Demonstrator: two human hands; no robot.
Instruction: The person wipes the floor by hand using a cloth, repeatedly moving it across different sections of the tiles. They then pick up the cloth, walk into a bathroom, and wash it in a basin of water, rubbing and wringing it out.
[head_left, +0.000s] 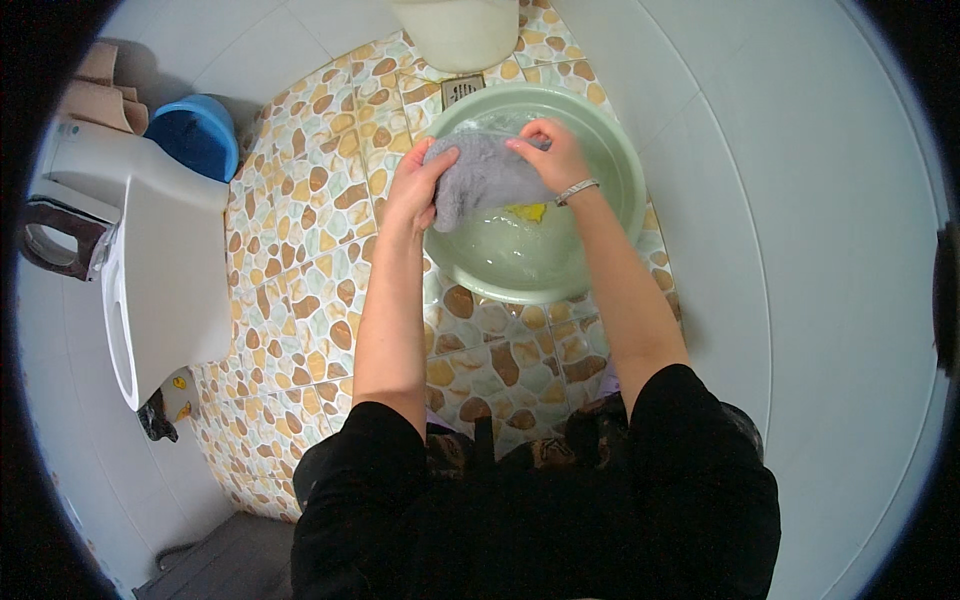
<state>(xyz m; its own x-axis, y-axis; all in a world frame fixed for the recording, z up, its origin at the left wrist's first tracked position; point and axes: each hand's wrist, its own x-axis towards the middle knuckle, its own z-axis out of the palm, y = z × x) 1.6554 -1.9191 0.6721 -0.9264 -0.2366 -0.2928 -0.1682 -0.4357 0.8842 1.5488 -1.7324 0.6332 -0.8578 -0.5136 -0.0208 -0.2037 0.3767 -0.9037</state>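
Observation:
A grey plush cloth (487, 169) hangs between my two hands above a pale green plastic basin (517, 292) of water. My left hand (417, 180) grips the cloth's left end, thumb on top. At its upper right edge, my right hand (555, 154) pinches the fabric between thumb and fingers; a bracelet (577, 191) circles that wrist. Below the cloth's lower edge a yellow piece (529, 212) shows in the basin, partly hidden; I cannot tell what it is. Some foam (480, 124) lies at the water's far side.
The basin stands on a pebble-patterned tile floor (315, 315), beside a floor drain (461, 88) and a whitish bucket (461, 34). To the left are a white toilet (176, 277) and a blue basin (196, 135). A pale wall (705, 225) rises close on the right.

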